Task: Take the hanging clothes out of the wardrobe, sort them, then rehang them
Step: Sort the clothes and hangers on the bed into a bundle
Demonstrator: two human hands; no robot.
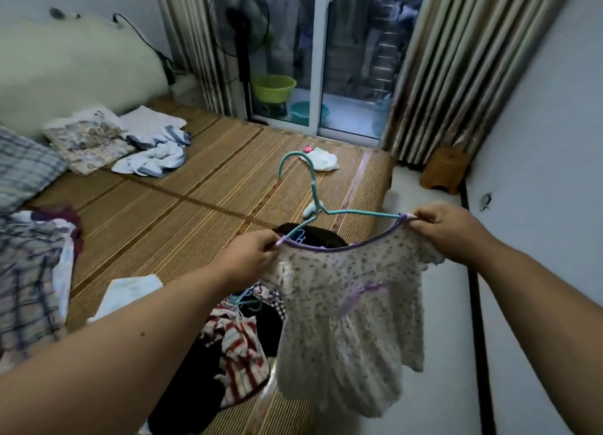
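Hands hold a small child's dress (352, 320) up over the bed (195, 190), which is covered by a woven bamboo mat. The dress is pale with a fine floral print, purple trim at the neckline and a purple bow on the chest. It hangs on a teal hanger (314, 188) whose hook points up and away from the person. The left hand (253, 255) pinches the dress's left shoulder against the hanger's end. The right hand (447, 229) has its fingers curled around the other shoulder and the hanger's tip there.

Below the dress, at the near edge of the bed, lies a heap of clothes: a red-and-white striped garment (238, 353), black fabric (195, 385) and some more light-blue hangers (243, 301). A plaid cloth (26, 271) lies at the left edge. Farther up the mat lie a folded patterned piece (91, 141), a crumpled light-blue garment (156, 157) and a small white item (321, 159). Beyond the bed stands a fan (239, 27) before a glass door, with a green basin (274, 89) outside it.
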